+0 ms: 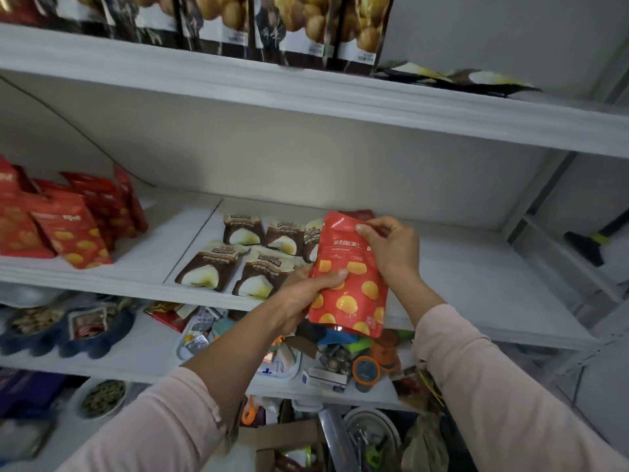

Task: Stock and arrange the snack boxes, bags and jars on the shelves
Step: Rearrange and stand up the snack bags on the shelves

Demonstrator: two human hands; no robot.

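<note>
pink sleeves (163,424) fill the bottom of the frame, and two arms reach up to the middle shelf (476,287). both hands hold one red bag (350,287) with yellow dots, a bit right of the frame's middle. the left hand (303,294) grips the bag's left side, thumb on the front. the right hand (391,247) pinches its top right corner. the bag is upright and leans a little, in front of the shelf's edge, not yet set down. i think this is the step of putting the bag in its place. left of it, brown and white bags (211,267) lie flat on the shelf. other red bags (68,229) stand at the far left of the frame. something red peeks out behind the held bag's top; maybe one more bag, but it is mostly hidden. next, the bag needs a bare spot, likely on the right, and a soft push back.
</note>
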